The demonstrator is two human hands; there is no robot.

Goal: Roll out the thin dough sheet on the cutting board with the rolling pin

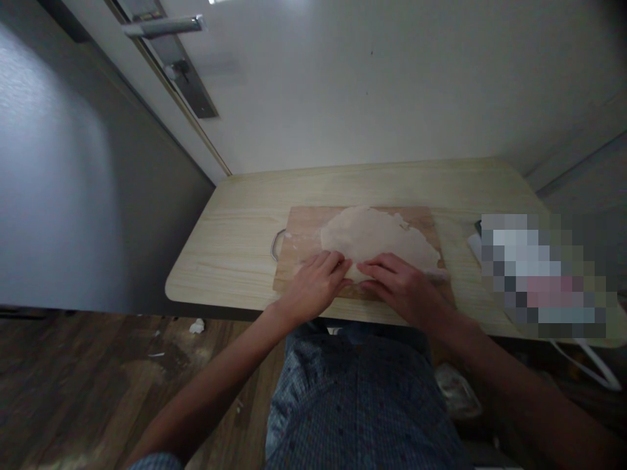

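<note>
A flattened sheet of pale dough (372, 235) lies on a wooden cutting board (304, 238) with a metal handle at its left end. My left hand (316, 284) and my right hand (399, 284) rest side by side on the dough's near edge. The fingers of both hands curl over that edge and press on it, fingertips almost meeting in the middle.
The board sits on a light wooden table (235, 248) against a white wall. A blurred-out object (543, 274) lies on the table's right end. A door with a metal handle (164, 26) is at upper left. Wood floor with scraps lies below left.
</note>
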